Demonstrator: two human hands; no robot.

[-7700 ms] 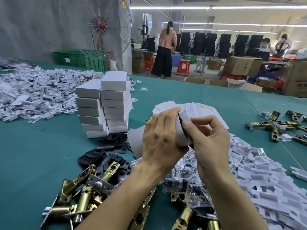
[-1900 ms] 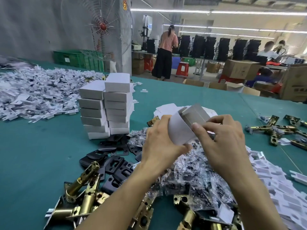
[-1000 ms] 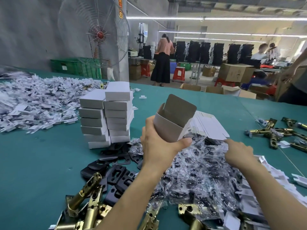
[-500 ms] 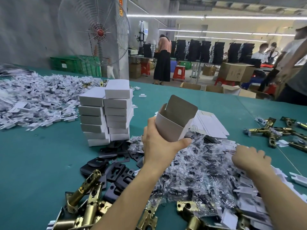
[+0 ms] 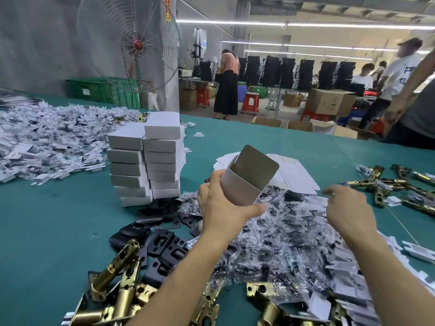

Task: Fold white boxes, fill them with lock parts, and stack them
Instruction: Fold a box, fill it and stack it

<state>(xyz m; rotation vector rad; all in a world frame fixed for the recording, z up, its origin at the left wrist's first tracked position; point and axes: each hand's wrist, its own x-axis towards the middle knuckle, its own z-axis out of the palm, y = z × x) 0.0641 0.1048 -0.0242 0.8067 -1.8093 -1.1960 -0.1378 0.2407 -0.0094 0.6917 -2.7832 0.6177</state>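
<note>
**One box erected and open, not yet filled; two columns already stacked**

Done: a stack of closed boxes [image 5: 150, 161] stands in two touching columns on the green table [image 5: 47, 231], left of centre. The lower boxes sit slightly out of line.

In hand: the left hand [image 5: 223, 208] grips a folded white box [image 5: 244, 184], thumb across the near wall and fingers behind. It is held above the heap of bagged parts [image 5: 270, 231], with the lid flap upright. The near wall hides the inside, so it probably holds nothing yet, though this cannot be confirmed. The right hand [image 5: 348, 208] hovers over the same heap with fingers loosely spread, and nothing can be seen in it.

Left to do, as judged: fill this box, close the flap and add it to the stack. Much stock remains: flat blanks [image 5: 294, 175] beyond the box, black plates [image 5: 162, 243] at the foot of the stack, and brass latches [image 5: 117, 278] nearest the person.

Room: bare table lies left of the plates and beyond the blanks. The stack is near the held box, so a sideways move risks nudging it. The table's far edge lies well beyond the stack.
</note>
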